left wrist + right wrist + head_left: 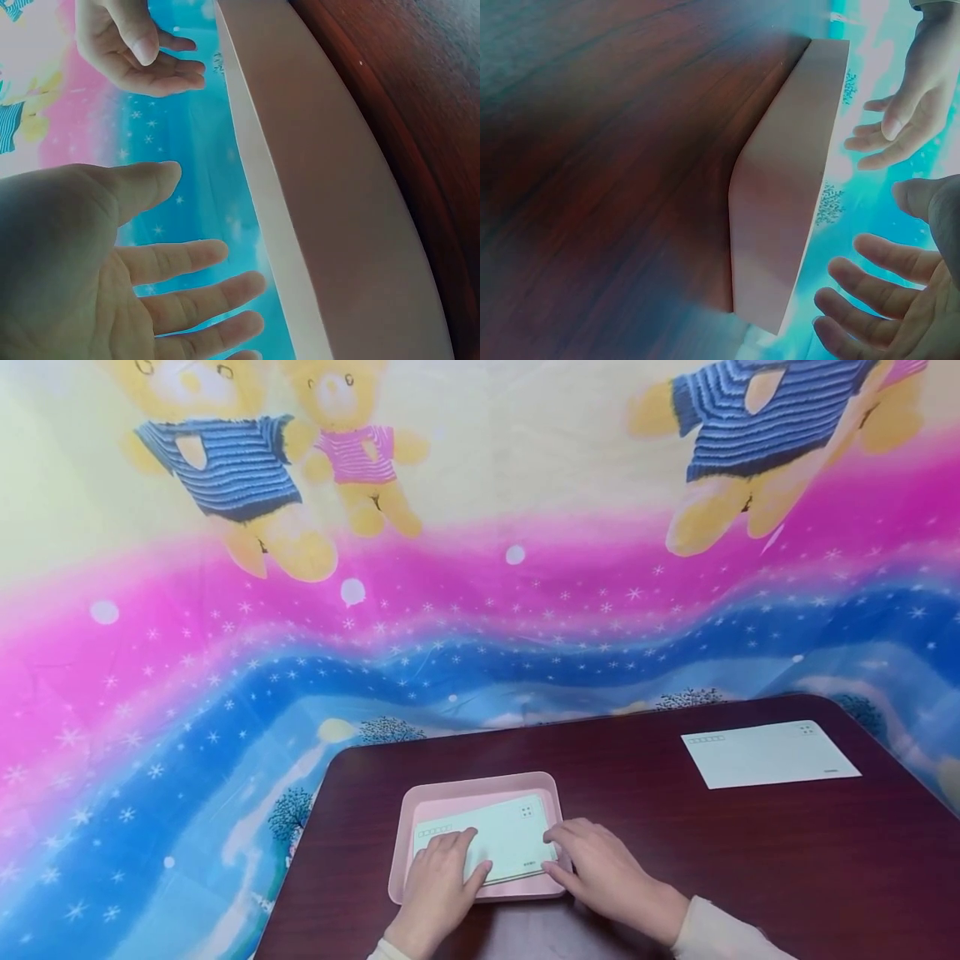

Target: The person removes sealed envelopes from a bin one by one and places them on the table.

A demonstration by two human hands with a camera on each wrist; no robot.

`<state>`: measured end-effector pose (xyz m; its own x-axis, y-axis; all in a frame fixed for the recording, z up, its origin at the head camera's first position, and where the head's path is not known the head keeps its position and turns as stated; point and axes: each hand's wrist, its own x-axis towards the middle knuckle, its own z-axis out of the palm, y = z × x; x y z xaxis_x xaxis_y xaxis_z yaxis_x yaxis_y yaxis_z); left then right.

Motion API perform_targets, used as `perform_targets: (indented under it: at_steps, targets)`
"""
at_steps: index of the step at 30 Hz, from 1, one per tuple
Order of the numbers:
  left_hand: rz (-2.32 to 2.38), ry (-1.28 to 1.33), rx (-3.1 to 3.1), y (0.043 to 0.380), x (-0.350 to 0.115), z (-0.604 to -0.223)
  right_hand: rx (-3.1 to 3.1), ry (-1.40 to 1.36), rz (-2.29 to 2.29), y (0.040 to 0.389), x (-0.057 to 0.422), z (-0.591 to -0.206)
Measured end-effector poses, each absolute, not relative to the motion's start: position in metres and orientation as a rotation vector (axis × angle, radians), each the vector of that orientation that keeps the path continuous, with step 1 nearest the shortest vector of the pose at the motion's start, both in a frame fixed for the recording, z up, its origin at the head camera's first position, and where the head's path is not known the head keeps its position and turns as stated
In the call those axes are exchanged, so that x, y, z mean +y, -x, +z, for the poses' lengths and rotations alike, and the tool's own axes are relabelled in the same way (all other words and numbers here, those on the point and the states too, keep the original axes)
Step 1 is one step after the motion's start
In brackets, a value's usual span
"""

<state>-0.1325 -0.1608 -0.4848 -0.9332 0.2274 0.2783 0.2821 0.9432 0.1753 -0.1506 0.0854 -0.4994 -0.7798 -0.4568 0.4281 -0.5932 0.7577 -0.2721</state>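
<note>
A pale pink tray (pixel 399 852) stands on the dark table, with a small stack of pale green envelopes (pixel 506 839) lying slightly askew inside. Over the left part of the stack is my left hand (pixel 438 881), thumb apart from the fingers. My right hand (pixel 611 877) is at the stack's right end, its fingertips overlapping the tray's right rim in the head view. From the left wrist, the fingers of the left hand (pixel 187 277) look spread and loosely bent above the tray's wall (pixel 300 150). The right wrist view has the right hand (pixel 889 300) similarly loose, with nothing gripped.
A single white envelope (pixel 772 756) lies flat at the far right of the dark wooden table (pixel 637 777). Behind the table's back edge hangs a colourful cloth (pixel 487 585) printed with bears and snowflakes.
</note>
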Motion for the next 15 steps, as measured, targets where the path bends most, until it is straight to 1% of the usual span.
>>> perform_targets:
  at_steps: [15]
  targets:
    - [-0.295, 0.337, -2.837, 0.136, -0.173, -0.492, -2.653, -0.859, 0.607, 0.155, 0.062, -0.505]
